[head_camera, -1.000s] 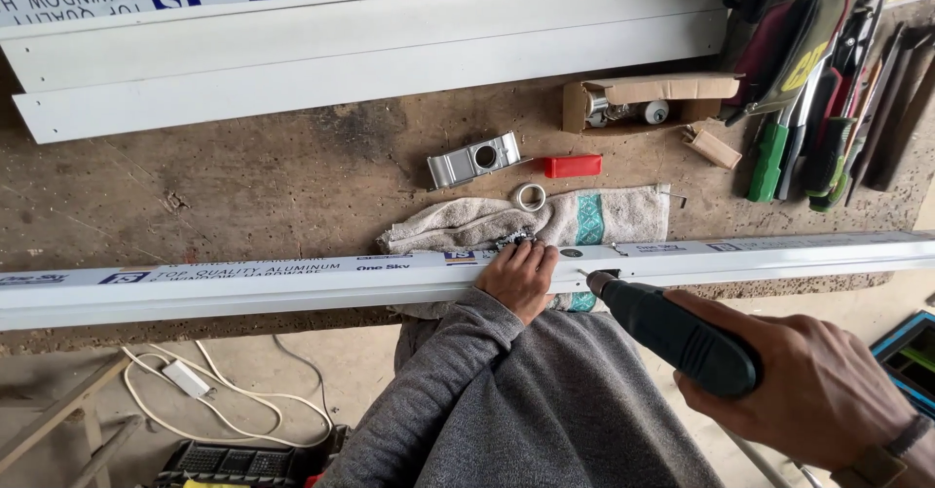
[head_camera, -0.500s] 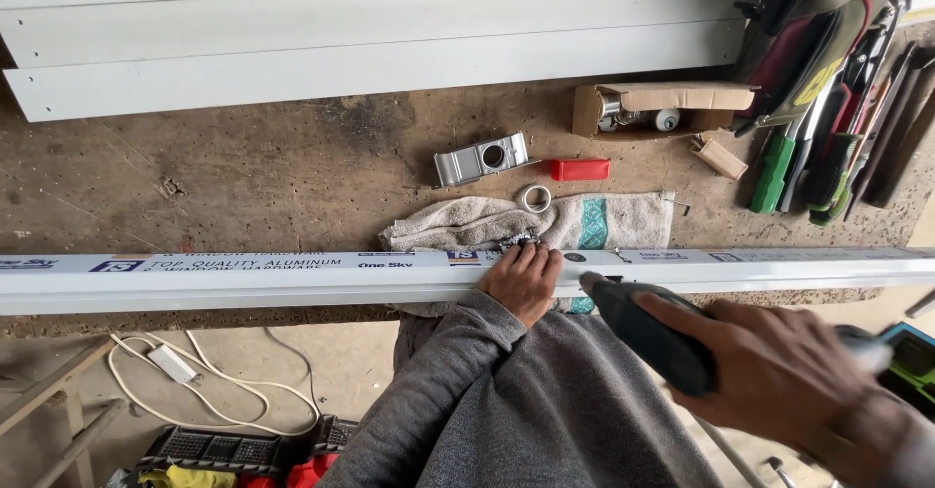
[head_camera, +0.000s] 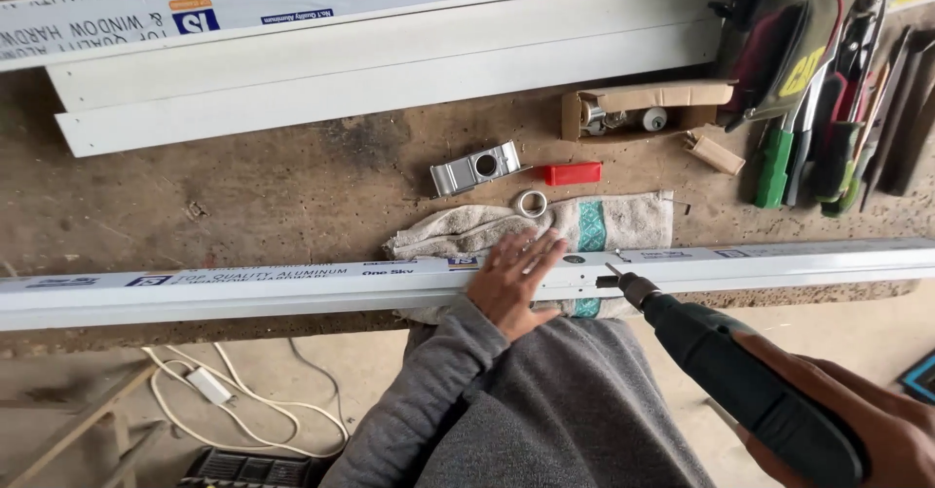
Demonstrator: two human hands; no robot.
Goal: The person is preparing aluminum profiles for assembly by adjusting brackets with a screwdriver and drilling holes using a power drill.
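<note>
Left hand pressed flat on white aluminium profile, fingers spread wide, holding nothing, just pinning the length down. Right hand wrapped tight around dark green power drill, bit angled onto the near face of the profile just right of the left hand. Profile lying lengthwise along the front edge of the desk, part of it resting on a folded rag.

Doing the step well, as judged: keep the bit square to the face rather than slanted, start slow so the tip does not skate on the film, hold the flat palm near the hole but clear of the bit, lean weight downward so the profile cannot roll.

Behind: metal bracket, red marker-like piece, small ring, open cardboard box of fittings, tool pouch, more white profiles.

Against the frame a second back: left fingers curled over the profile then, now opened flat; drill nearer the profile, bit tip now at the surface
</note>
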